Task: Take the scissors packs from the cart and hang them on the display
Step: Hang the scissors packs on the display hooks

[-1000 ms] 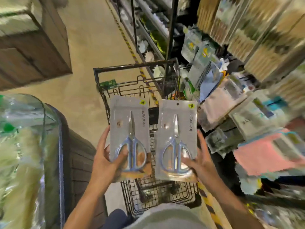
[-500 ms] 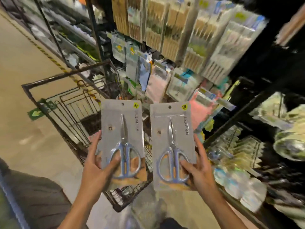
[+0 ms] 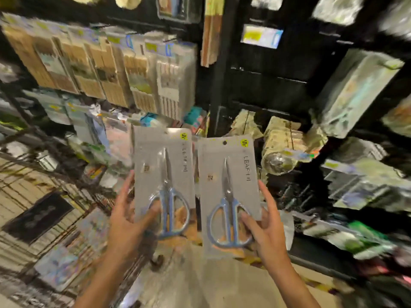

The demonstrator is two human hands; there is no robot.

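Dark display racks (image 3: 266, 90) full of hanging goods stand ahead. Left hand (image 3: 129, 221) pinches one scissors pack (image 3: 163, 174), right hand (image 3: 264, 232) pinches another pack (image 3: 229, 187); both are upright, holes at top for hanging.

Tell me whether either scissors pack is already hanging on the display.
No: the left hand holds one scissors pack and the right hand holds the other scissors pack, both clear of the display.

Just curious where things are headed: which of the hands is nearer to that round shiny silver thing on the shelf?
The right hand. It holds its scissors pack just left of and below the shiny silver item; the left hand, gripping the other pack, sits farther left.
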